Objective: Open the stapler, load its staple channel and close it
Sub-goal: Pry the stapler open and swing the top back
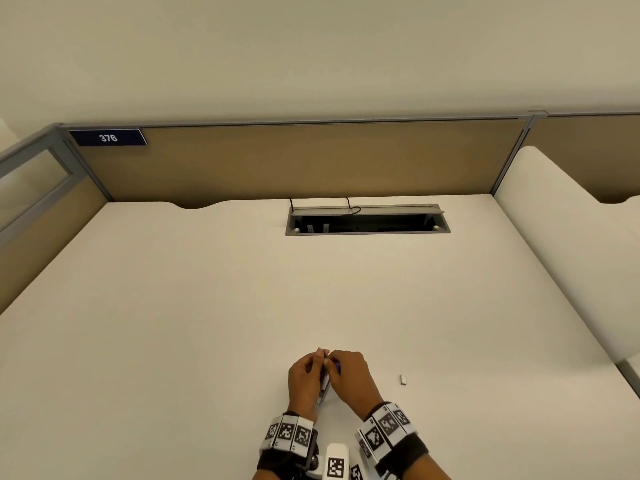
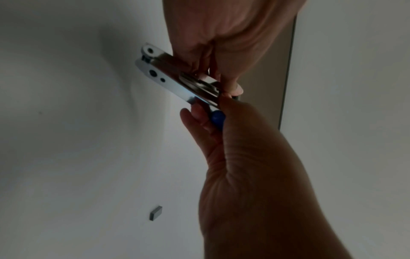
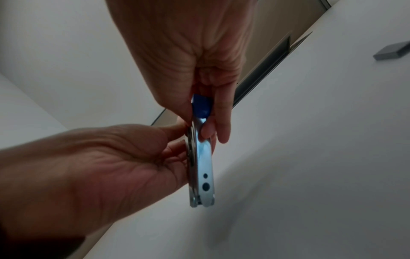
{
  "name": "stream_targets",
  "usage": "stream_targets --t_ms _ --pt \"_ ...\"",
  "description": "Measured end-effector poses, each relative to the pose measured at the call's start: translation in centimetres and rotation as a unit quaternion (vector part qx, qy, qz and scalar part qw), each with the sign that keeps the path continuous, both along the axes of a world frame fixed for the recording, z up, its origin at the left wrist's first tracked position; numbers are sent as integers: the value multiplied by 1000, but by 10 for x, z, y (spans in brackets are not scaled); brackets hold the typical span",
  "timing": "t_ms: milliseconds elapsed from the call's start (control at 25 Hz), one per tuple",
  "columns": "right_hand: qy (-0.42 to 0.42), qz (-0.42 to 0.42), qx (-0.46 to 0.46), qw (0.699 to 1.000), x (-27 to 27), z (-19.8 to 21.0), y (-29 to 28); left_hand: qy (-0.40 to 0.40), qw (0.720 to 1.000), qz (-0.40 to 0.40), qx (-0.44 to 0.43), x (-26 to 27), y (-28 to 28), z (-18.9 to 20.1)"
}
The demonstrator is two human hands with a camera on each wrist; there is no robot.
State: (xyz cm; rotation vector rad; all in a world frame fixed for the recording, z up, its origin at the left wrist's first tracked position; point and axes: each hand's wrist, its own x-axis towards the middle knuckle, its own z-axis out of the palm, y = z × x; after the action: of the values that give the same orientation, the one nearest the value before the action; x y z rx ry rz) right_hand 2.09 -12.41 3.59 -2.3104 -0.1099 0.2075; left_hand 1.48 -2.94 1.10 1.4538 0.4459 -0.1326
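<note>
A chrome stapler (image 1: 325, 379) with a blue plastic end (image 3: 200, 106) is held upright just above the white desk (image 1: 173, 306), close to its front edge. My left hand (image 1: 317, 362) grips the metal body (image 2: 177, 77) from the left, fingers curled round it. My right hand (image 1: 334, 362) pinches the top end by the blue part (image 2: 217, 117). The two metal arms lie close together, hinged at the bottom (image 3: 203, 201). The staple channel is hidden. A small grey strip of staples (image 1: 402, 379) lies on the desk to the right of my hands.
An open cable tray (image 1: 367, 223) is cut into the desk's far side, in front of a tan partition (image 1: 311, 161) with a "376" label (image 1: 108, 137). A white rounded divider (image 1: 561, 237) borders the right side.
</note>
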Motion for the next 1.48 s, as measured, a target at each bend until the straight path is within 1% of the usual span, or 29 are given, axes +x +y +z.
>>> stream_targets --t_ms 160,280,480,520,560,600,640,680,800,880,1000,1120,1200,1320,1400,1480 --pt "-4 -1 -8 1000 3 -4 -1 1 1000 7 -2 0 -1 0" --pt "3 -2 -8 1000 1 -7 -2 8 1000 4 -27 0 2 -5" --pt "9 -6 -14 1000 4 -10 -4 22 999 3 -25 -1 -3 -7" --pt "13 -9 -13 1000 3 -10 -6 28 999 24 -27 1 2 -8" --pt "15 -13 -3 1000 2 -10 -8 41 996 69 -44 5 10 -9" --pt "18 -19 23 999 -1 -12 -11 51 988 125 -75 10 20 -10" --pt "19 -28 58 998 -5 -13 -12 51 980 165 -103 15 30 -8" --pt "17 -34 83 996 -8 -10 -13 33 975 184 -123 20 37 -3" --pt "11 -33 167 985 -6 -8 -20 -23 965 210 -158 21 48 6" --pt "9 -73 201 977 -5 -7 -22 -43 952 227 -200 21 54 9" --pt "60 -153 271 948 -3 -10 -21 -45 941 212 -259 15 63 0" --pt "109 -182 300 930 -1 -15 -21 -39 923 215 -317 8 60 -6" --pt "149 -173 309 923 -1 -20 -24 -38 910 225 -347 9 59 -4" --pt "212 -111 353 904 -8 -22 -26 -45 897 228 -376 13 59 0" --pt "219 -77 376 897 -11 -21 -30 -46 890 218 -397 15 60 2" --pt "197 -80 385 898 -8 -18 -36 -32 891 188 -412 14 63 4"
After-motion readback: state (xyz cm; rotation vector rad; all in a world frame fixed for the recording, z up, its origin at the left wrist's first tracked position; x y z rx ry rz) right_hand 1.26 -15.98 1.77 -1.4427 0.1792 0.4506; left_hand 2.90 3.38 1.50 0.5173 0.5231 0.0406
